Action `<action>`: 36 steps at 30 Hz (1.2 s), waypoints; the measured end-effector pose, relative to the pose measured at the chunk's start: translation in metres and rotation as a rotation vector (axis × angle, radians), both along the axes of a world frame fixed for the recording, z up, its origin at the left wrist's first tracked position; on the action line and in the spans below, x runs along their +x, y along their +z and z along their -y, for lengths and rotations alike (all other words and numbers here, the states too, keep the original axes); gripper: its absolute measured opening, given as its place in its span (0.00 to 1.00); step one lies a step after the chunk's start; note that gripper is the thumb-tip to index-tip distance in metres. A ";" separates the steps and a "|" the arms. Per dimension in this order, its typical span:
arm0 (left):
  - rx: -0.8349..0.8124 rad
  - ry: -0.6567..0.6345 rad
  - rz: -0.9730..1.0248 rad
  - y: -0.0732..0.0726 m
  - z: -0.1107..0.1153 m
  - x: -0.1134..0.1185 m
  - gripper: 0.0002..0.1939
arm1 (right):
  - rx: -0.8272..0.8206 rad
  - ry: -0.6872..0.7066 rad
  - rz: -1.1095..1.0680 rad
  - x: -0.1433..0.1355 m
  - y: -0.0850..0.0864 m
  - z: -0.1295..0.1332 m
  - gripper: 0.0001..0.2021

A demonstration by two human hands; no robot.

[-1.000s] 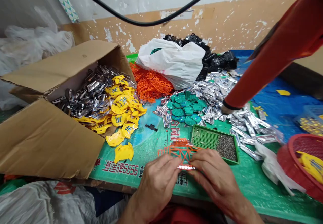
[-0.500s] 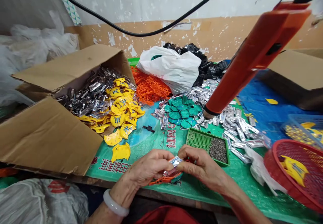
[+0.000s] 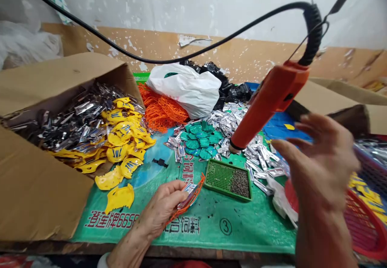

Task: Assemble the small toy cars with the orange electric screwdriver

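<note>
My left hand (image 3: 161, 207) pinches a small assembly: a shiny silver plastic piece (image 3: 190, 188) set on an orange-framed part (image 3: 200, 187). Most of its near side is hidden by my fingers. My right hand (image 3: 325, 163), blurred, is raised at the right with thumb and fingers apart and nothing in them. It is nearest to a red-orange electric screwdriver (image 3: 261, 104), which hangs tilted from a cable, tip down and left. Between the hands, a green tray (image 3: 222, 174) on the table holds small dark screws (image 3: 240, 182).
An open cardboard box (image 3: 45, 203) at left spills dark shiny parts and yellow pieces (image 3: 119, 135). Behind lie orange frames (image 3: 165, 109), a white plastic bag (image 3: 187, 88), teal pieces (image 3: 199, 137) and silver pieces (image 3: 263, 157). A red basket (image 3: 363, 223) stands at right.
My right hand has let go of the assembly and moved up and right, opening toward the screwdriver. My left hand keeps hold, with the orange frame now tilted up. The view has shifted right.
</note>
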State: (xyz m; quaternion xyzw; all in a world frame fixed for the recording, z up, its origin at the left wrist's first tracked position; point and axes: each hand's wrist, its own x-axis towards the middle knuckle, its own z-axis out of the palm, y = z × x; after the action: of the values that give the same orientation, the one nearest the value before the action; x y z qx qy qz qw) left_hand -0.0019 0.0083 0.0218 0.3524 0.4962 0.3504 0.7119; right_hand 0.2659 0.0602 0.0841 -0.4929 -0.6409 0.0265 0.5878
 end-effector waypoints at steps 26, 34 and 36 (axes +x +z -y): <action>-0.148 0.111 0.123 -0.017 -0.001 0.000 0.11 | -0.388 0.195 -0.574 -0.077 -0.041 -0.047 0.08; -0.144 0.103 0.099 -0.012 -0.001 0.004 0.10 | -0.398 0.180 -0.571 -0.080 -0.047 -0.047 0.07; -0.146 0.104 0.092 -0.013 -0.001 0.004 0.10 | -0.396 0.179 -0.571 -0.080 -0.047 -0.047 0.07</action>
State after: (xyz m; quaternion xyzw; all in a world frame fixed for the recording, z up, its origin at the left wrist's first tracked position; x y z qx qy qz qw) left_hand 0.0018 0.0095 0.0085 0.2571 0.5048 0.3655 0.7386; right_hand 0.1858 0.1071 0.0369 -0.5117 -0.4738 0.3382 0.6318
